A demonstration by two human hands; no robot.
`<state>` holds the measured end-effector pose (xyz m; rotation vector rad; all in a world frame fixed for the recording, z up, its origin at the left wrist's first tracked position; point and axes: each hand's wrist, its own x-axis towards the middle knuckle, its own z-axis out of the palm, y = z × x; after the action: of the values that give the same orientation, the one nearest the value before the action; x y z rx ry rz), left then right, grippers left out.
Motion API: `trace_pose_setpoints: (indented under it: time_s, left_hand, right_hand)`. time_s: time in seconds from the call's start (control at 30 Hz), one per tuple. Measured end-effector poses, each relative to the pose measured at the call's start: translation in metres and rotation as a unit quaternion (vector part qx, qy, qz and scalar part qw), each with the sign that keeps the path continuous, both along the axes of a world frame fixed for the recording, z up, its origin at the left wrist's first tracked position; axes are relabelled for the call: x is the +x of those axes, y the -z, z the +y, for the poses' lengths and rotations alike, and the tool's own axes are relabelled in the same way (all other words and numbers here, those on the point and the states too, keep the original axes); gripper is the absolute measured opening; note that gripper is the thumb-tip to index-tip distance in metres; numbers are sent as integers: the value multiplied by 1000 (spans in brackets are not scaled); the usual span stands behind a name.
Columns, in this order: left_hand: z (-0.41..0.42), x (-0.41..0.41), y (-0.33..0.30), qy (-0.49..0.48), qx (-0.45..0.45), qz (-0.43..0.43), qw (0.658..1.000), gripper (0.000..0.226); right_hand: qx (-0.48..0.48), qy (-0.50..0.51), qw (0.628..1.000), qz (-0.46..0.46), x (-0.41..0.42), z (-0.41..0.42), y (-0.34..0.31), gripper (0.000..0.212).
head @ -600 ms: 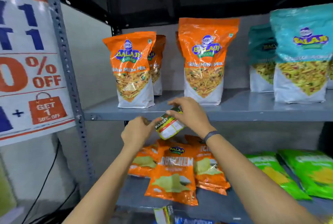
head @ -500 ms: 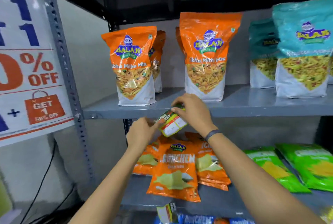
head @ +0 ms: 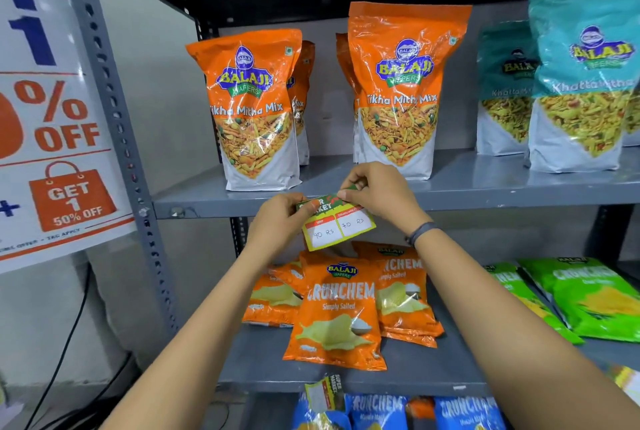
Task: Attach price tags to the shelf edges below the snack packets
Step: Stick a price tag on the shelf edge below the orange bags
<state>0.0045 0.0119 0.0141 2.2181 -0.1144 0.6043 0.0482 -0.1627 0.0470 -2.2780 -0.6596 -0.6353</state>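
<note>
Since the earlier frames both hands have risen, bringing the price tag [head: 337, 226] up to the front edge of the grey shelf [head: 519, 195], its top strip now overlapping that edge.

Head view: the left hand [head: 277, 221] pinches the tag's left end between thumb and fingers; the right hand [head: 375, 192] pinches its upper right corner, fingers curled together. The tag hangs tilted, its yellow-bordered white boxes reading 40 Rs and 70 Rs. Above it stand two orange Tikha Mitha Mix packets [head: 258, 111] — the tag sits between them, lower down. Orange Crunchem packets [head: 337, 312] lie on the shelf beneath. A sale poster [head: 52, 118] hangs at left.
</note>
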Motion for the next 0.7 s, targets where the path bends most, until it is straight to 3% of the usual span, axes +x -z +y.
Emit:
trace_pose_setpoints:
  time_s: [0.1,0.23,0.47,0.7]
  left_hand:
    - [4,0,3,-45,148,-36,987,26]
    - [0,3,15,-79,219,-95,968,29]
    - [-3,9,21,-120,256,-147,948,29]
    - [-9,5,8,-128,217,-150,956,29]
  right_hand:
    - [10,13,1000,-19,-5,-7,16,12]
    - [-16,45,997,-68,-10,-15,34,14]
    - [-25,61,993,-103,-14,-11,36,14]
    - [77,44,993,-73,-10,-11,33,12]
